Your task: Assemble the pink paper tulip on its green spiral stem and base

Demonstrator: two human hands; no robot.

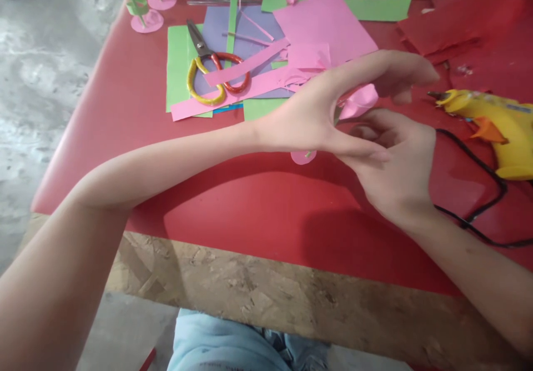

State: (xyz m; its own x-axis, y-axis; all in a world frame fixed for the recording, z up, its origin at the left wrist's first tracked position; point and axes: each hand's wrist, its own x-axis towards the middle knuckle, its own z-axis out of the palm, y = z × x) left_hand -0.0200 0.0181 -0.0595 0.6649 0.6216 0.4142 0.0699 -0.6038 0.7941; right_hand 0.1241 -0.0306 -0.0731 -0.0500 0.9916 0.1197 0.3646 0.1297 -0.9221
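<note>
- Two hands meet right of centre: the left hand (320, 115) is spread, thumb and fingers apart, arched over the pink paper curl (360, 101). The right hand (400, 165) sits below, fingers closed at its base.
- The curl looks feather-light, soft and easily creased, so it is best pinched gently at the base.
- The glue gun (495, 121) lies at the right edge.

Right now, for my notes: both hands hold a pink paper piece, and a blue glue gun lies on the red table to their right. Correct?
No: the head view shows the glue gun on the red table is yellow, not blue. Left hand and right hand do hold the pink paper piece.
</note>
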